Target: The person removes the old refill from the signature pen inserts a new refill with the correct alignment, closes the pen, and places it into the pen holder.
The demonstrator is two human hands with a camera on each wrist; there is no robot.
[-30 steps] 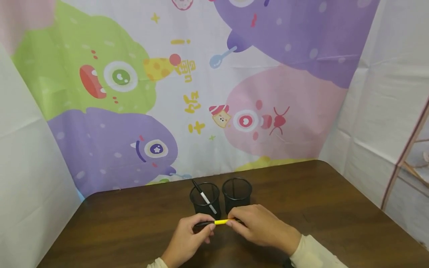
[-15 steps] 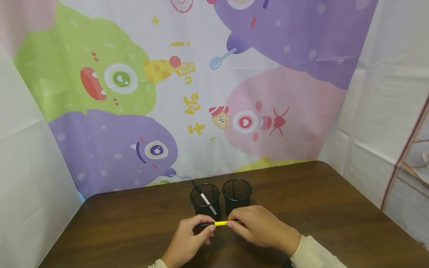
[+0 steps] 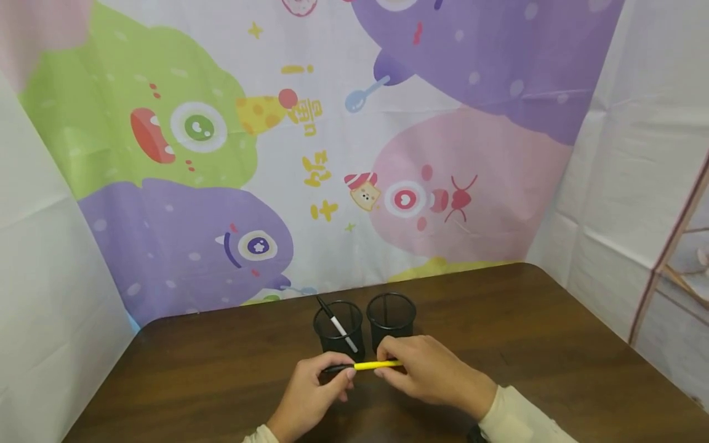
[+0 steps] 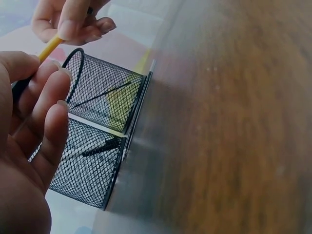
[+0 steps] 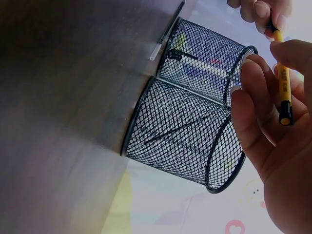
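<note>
A slim yellow pen (image 3: 378, 365) with black ends is held level between both hands, in front of two black mesh pen cups. My left hand (image 3: 314, 389) pinches the black end at the left. The right hand (image 3: 437, 373) pinches the yellow barrel with thumb and finger. In the right wrist view the pen's barrel (image 5: 284, 80) carries small print, and its rear end is black with a yellow tip. Inside the left cup (image 3: 339, 329) leans a black and white marker (image 3: 338, 323). The right cup (image 3: 391, 314) stands beside it.
A thin pen (image 5: 166, 31) lies on the brown table (image 3: 221, 351) by the bases of the cups. A small dark thing (image 3: 475, 434) shows beneath the right sleeve. A cartoon-printed cloth (image 3: 332, 258) hangs behind the table, with pale cloth at both sides.
More of the yellow barrel shows between the right thumb and finger, and the right fingers have shifted slightly along it. The left hand and the cups stay put.
</note>
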